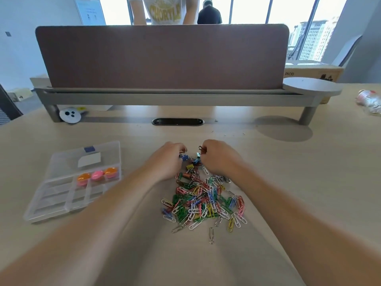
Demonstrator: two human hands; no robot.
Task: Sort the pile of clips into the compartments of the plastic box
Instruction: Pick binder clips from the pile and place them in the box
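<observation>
we've barely begun: the pile of clips sits on the worktop, right of the plastic box, which shows none inside. our left hand and right hand each pinch a clip at its far edge.

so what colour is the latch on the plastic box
The latch is blue; head view.

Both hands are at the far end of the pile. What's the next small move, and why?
Probably lift the right hand clear and carry its dark binder clip to an empty compartment of the plastic box: the fingers already pinch the clip, and the box lies open to the left, with three round pieces in one compartment.
</observation>
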